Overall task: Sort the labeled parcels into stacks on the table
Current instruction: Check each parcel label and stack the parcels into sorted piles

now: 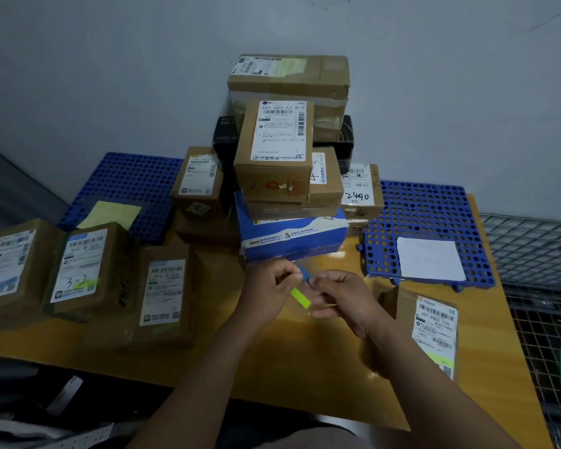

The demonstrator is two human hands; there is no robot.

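Observation:
A pile of labeled cardboard parcels leans against the back wall, with a blue and white box at its front. Three brown parcels lie in a row at the left of the yellow table, and one labeled parcel lies at the right. Above the table's middle, my left hand and my right hand meet. Both pinch a small yellow-green sticker strip, which has a blue piece at its upper end.
Blue perforated plastic mats lie at the back left and back right. A yellow paper rests on the left one, a white paper on the right one. A wire mesh cage stands beside the table's right edge.

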